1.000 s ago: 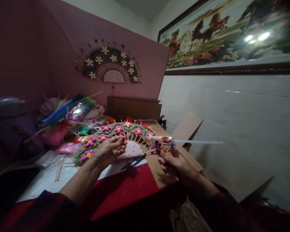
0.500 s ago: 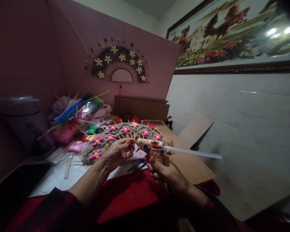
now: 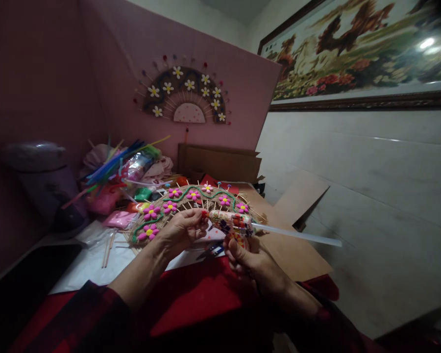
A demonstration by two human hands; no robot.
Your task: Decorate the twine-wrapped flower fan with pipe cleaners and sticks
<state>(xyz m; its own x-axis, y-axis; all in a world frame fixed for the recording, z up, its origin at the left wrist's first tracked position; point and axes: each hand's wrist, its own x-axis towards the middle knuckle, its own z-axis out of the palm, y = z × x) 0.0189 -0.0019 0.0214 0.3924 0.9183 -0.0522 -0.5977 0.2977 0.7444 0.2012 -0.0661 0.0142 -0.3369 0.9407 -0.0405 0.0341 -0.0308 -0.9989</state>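
My right hand (image 3: 248, 255) is wrapped round the handle of a patterned hot glue gun (image 3: 230, 221). A long translucent glue stick (image 3: 297, 234) juts out of its back end to the right. At the gun's nozzle, my left hand (image 3: 187, 226) pinches a small red piece (image 3: 205, 214) between thumb and finger; its exact kind is too small to make out. Behind both hands lies a fan-shaped twine craft (image 3: 183, 202) with pink clay flowers, a green wavy line and thin sticks along its edges. Part of its lower middle is hidden by the hands and gun.
A finished-looking fan with white flowers (image 3: 189, 93) hangs on the pink board. Colourful pipe cleaners and bags (image 3: 121, 169) are heaped at the left, beside a lilac thermos-like container (image 3: 51, 186). Loose sticks (image 3: 108, 250) lie on white paper. Cardboard (image 3: 294, 250) extends right.
The whole view has shifted slightly, so things appear a little further right. Both hands keep the same hold, with the red piece still at the nozzle.
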